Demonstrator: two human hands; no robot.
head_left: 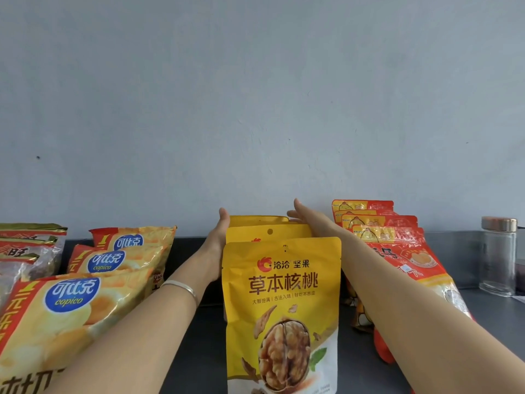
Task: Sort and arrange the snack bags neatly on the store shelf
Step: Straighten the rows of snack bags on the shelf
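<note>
Upright walnut bags (281, 294); glass jar (498, 260)

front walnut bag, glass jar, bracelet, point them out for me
front walnut bag (284, 294): head view, on the title printed across its face
glass jar (498, 257): head view, on its clear body below the lid
bracelet (181, 286): head view, on the silver band's middle
</note>
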